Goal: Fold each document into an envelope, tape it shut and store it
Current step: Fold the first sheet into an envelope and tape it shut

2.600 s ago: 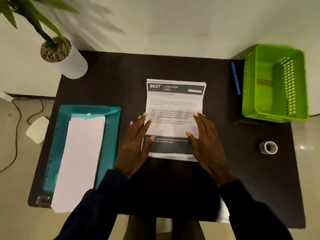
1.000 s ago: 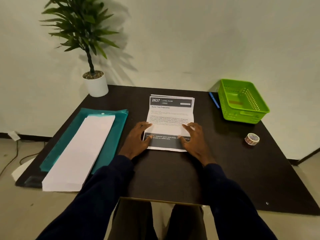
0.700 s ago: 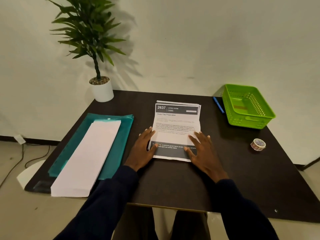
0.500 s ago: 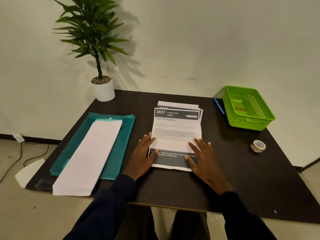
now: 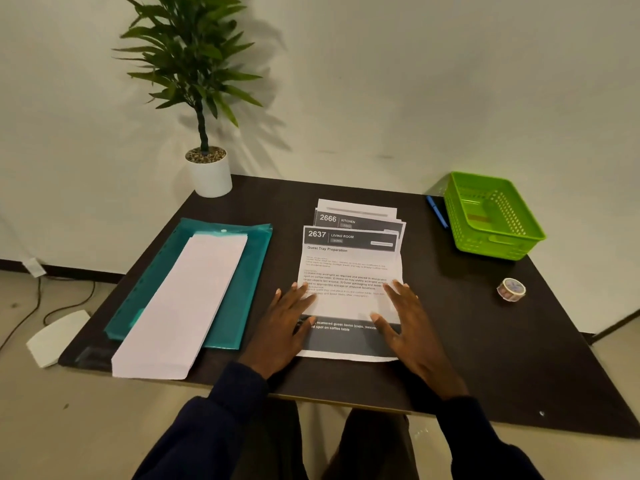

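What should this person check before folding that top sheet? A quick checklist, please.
1. Left hand and right hand flat on the top document: ok.
2. Top document clear of the 2666 sheet: not ok, they overlap.
3. White envelopes within reach: ok.
4. Tape roll on the table: ok.
5. Green basket has room: ok.
6. Only one sheet under the hands: cannot tell.

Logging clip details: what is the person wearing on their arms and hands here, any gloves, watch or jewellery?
Both arms are in long, plain, dark navy sleeves; the left sleeve and the right sleeve each end at the wrist. The left hand and the right hand are bare, without gloves. No ring, watch or bracelet shows in this view.
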